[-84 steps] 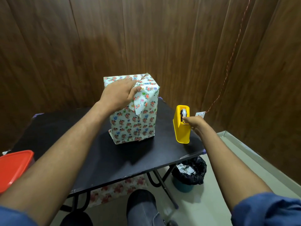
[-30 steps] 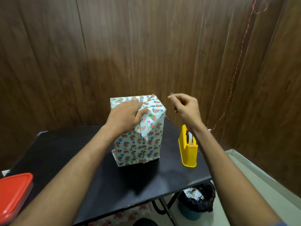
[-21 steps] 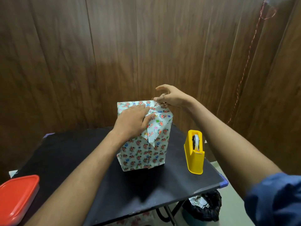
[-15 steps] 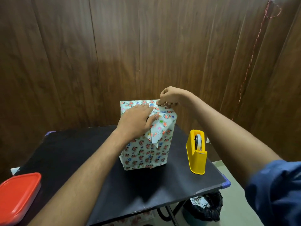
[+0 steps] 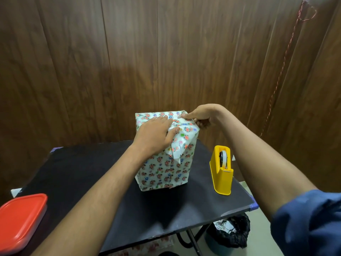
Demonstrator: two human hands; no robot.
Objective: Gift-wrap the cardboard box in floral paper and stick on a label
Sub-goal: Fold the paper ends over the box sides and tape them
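Head view: the box point(image 5: 166, 154), already covered in floral paper, stands upright on the black surface point(image 5: 88, 172). The left hand point(image 5: 156, 137) lies flat on its top with straight fingers, holding the folds down. The right hand point(image 5: 201, 116) is at the far right top corner, fingers curled as if pinching or pressing something small there; whether tape is under them I cannot tell.

Risks, as I judge them: a loose triangular flap point(image 5: 177, 150) hangs down the front face, and if the left hand lifts early the top folds may spring open. Pushing hard at the corner could tip or slide the tall box. Tape laid crooked would wrinkle or tear the thin paper.

A yellow tape dispenser point(image 5: 222, 172) stands just right of the box, a red lid point(image 5: 20, 218) at the surface's near left edge. Dark wood panels form the walls; a lined bin point(image 5: 230, 231) sits on the floor below.
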